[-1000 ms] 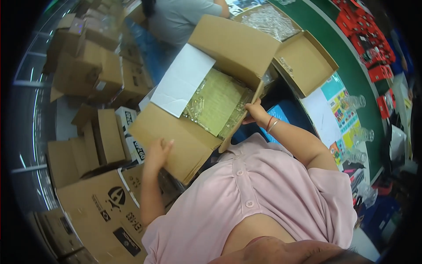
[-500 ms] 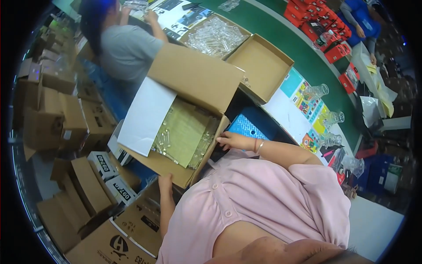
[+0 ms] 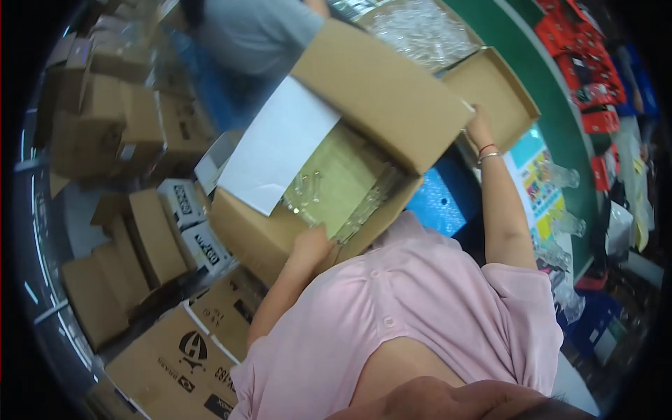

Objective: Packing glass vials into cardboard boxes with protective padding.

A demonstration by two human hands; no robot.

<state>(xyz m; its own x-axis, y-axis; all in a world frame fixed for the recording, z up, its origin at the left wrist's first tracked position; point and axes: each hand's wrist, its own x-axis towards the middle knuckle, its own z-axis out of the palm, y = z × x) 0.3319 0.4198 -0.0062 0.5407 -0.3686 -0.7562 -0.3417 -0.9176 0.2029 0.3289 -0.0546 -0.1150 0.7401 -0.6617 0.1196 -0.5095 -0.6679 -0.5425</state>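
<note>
An open cardboard box [image 3: 255, 234] sits against my front, tilted in view. Inside lie small clear glass pieces [image 3: 306, 189] around and on a yellowish sheet [image 3: 339, 185]. My left hand [image 3: 313, 246] reaches over the box's near side, beside the sheet and glass; its fingertips are hidden. A white sheet [image 3: 280, 143] covers the box's left part. At the far right corner of the raised box flap [image 3: 385, 94], my right hand [image 3: 479, 124] is closed on the edge, its fingers partly hidden and blurred.
A box full of clear glass pieces [image 3: 420, 31] and a shallow cardboard tray [image 3: 493, 87] stand beyond. Glass vessels [image 3: 563, 175] line the right side. A blue bubbly-surfaced object [image 3: 441, 196] is near the box. Cartons [image 3: 168, 357] crowd the left. A co-worker [image 3: 262, 35] is at the far left.
My right hand has moved from the box's near right side up to the flap corner. My left hand has gone from the outer front edge to inside the box. The view has shifted.
</note>
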